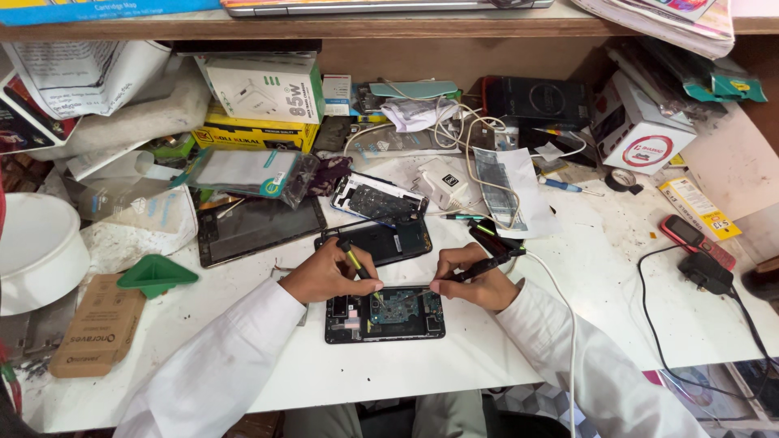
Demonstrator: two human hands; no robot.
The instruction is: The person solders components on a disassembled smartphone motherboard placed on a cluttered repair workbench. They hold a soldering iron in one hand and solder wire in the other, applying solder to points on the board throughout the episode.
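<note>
White bench (503, 341), pretty messy. Our left hand (329, 276) pinches yellow tweezers (355, 261), our right hand (479, 280) grips a black iron (487, 265), both over the opened phone (385, 314). A tablet (260, 227) sits up-left of the phone.

Opened phone (385, 313): matt black plastic frame, bare circuit board. Tablet (260, 229): glossy glass. Worktop (568, 276): scuffed white laminate.
</note>
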